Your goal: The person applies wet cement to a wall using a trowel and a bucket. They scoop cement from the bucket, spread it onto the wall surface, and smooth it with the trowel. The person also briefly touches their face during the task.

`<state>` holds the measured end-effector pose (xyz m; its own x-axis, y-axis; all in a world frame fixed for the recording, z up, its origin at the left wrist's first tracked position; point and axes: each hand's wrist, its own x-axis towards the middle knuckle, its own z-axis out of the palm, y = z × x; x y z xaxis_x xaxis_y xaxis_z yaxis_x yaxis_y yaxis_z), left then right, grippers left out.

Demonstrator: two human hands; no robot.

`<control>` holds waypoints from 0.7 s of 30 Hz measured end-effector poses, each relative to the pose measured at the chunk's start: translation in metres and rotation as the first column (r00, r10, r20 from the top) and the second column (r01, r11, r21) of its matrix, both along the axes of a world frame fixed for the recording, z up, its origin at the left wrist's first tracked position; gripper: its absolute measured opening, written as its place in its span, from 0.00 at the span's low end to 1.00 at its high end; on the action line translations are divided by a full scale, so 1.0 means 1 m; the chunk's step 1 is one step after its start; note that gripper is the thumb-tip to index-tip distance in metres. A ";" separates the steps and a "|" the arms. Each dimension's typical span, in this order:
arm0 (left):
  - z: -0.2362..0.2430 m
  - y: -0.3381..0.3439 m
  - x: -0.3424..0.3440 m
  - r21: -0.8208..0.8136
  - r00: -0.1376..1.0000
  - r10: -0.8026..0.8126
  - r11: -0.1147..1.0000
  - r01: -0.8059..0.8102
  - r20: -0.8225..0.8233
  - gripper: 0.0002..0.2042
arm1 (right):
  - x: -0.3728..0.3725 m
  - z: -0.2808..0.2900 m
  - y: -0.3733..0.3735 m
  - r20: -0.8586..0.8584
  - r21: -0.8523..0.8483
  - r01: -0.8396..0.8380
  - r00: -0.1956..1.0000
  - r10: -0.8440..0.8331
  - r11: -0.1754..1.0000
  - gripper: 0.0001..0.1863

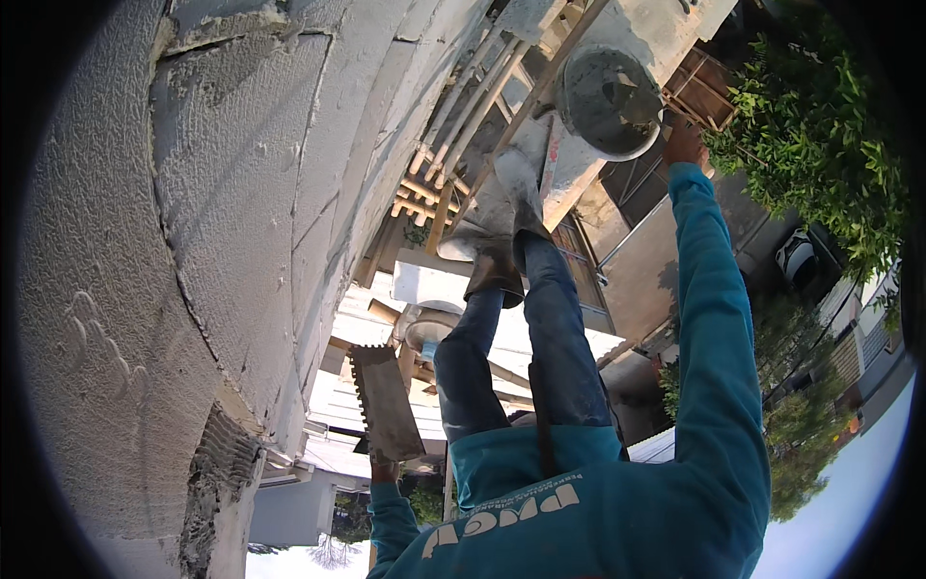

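Observation:
My left hand is low in the view, closed round the grip of a notched trowel. The trowel's grey, toothed blade stands up beside the wall, and most of my fingers are hidden behind it. My right arm reaches far up to the right. There my right hand is closed at the rim of a round bucket. What those fingers grip is too small to make out. Wet grey mortar coats the bucket's inside. The bucket rests on a mortar-stained plank, just beyond my feet.
A light block wall with open joints fills the left side; ridged mortar shows at its lower edge. Wooden poles lie between wall and plank. Leafy branches hang at the right, near a reddish-brown frame. Roofs and ground appear far below.

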<state>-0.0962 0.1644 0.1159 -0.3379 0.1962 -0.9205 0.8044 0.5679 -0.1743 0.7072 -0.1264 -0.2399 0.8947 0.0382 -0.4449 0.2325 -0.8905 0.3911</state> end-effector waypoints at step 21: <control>-0.020 -0.004 0.007 -0.046 0.995 -0.015 0.999 0.011 -0.095 0.26 | -0.067 -0.058 -0.023 -0.211 0.377 0.166 0.973 -0.090 0.911 0.23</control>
<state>-0.0890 0.1604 0.0958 -0.4224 0.1600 -0.8922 0.7901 0.5474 -0.2759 0.6406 -0.1490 -0.2976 0.8065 0.1331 -0.5761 0.1405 -0.9896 -0.0319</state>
